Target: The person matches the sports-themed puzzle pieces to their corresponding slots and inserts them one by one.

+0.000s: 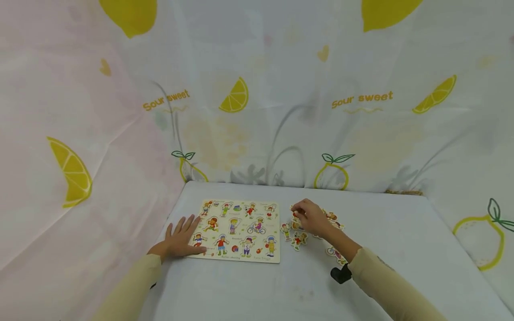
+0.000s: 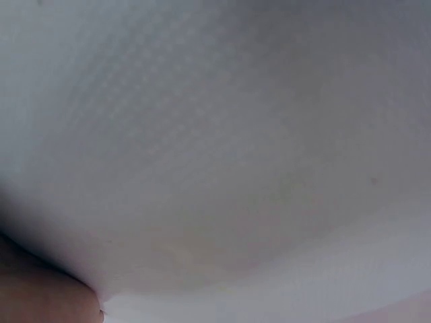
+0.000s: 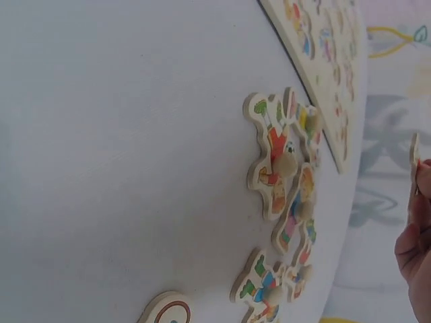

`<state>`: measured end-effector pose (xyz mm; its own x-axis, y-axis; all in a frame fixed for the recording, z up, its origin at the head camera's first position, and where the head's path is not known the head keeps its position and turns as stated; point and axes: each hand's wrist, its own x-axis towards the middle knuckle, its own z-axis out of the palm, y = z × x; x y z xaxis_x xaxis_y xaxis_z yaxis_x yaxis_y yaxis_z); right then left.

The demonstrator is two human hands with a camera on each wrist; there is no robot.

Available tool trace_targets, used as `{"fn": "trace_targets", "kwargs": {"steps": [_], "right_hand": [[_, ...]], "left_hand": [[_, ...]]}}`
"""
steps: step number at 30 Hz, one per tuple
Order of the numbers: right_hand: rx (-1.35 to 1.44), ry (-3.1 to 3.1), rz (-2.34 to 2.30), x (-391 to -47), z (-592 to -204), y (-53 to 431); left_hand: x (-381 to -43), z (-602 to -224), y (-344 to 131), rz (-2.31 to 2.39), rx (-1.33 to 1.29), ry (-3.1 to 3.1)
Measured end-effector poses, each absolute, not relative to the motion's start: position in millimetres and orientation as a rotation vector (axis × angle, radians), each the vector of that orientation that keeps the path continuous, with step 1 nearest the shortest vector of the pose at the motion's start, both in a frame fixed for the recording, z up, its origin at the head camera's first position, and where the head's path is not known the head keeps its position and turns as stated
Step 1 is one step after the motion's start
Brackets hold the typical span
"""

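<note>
A cream wooden puzzle board [image 1: 240, 237] with pictures of children at sport lies on the white-covered table. My left hand [image 1: 178, 238] rests on its left edge, fingers spread. Right of the board, my right hand [image 1: 314, 219] is raised over a cluster of loose puzzle pieces [image 1: 298, 240]. In the right wrist view its thumb and fingers pinch a thin wooden puzzle piece [image 3: 414, 151], seen nearly edge-on. Below it lie knobbed pieces, one a figure in red [image 3: 273, 145]. The left wrist view shows mostly white cloth and a bit of skin.
A bicycle puzzle piece [image 1: 335, 255] lies under my right forearm, nearer me than the cluster. The white tabletop [image 1: 249, 292] runs back to a hanging cloth [image 1: 265, 133] printed with lemons, which also closes off the left side.
</note>
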<state>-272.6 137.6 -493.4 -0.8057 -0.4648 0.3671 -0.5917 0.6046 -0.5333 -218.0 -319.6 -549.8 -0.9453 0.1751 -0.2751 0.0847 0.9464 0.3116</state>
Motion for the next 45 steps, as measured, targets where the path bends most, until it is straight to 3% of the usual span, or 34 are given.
{"fn": "trace_targets", "kwargs": {"steps": [25,37,45], "right_hand": [[0.796,-2.831,0.992,-275,-513,115],[0.787,-2.868,0.988,-273,-515,104],[0.897,-2.857,1.032,-271,-522,89]], "left_hand": [[-216,-538,-319,0.488,0.231,2.742],[-226,-551,-327,0.478,0.216,2.737],[-222,-544,-324,0.477,0.218,2.715]]}}
